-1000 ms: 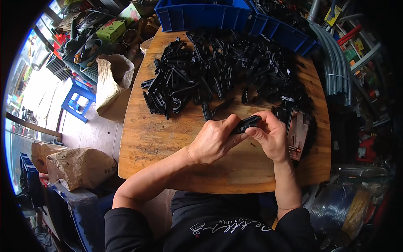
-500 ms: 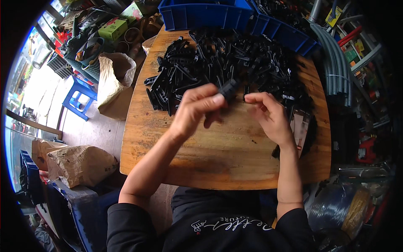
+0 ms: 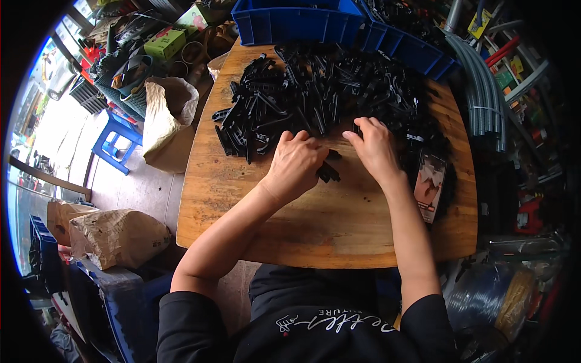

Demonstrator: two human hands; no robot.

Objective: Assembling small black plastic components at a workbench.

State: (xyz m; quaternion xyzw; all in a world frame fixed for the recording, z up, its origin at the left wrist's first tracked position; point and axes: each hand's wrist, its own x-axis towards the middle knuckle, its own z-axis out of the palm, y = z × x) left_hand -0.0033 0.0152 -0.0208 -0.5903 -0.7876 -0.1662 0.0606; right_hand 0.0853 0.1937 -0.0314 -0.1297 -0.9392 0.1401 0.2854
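My left hand (image 3: pixel 295 164) is closed, back of the hand up, over the bare front part of the wooden table. Out of its fingers, on the right side, sticks a black plastic part (image 3: pixel 328 173); the rest of it is covered by the hand. My right hand (image 3: pixel 376 148) is at the near edge of a heap of black plastic parts (image 3: pixel 327 91). Its thumb and index finger are bent toward each other by a dark bit of the heap, and what they pinch is too small and dark to make out.
The wooden table (image 3: pixel 278 233) carries the heap across its far half. Blue plastic bins (image 3: pixel 302 27) stand at the far edge. A phone-like slab with a lit picture (image 3: pixel 430 187) lies by my right forearm. Left of the table are a paper sack (image 3: pixel 163 130) and a blue stool (image 3: pixel 118 142).
My left hand has turned palm down and come slightly nearer, lowering the black part toward the table. My right hand has rotated, with its fingertips now at the heap's edge.
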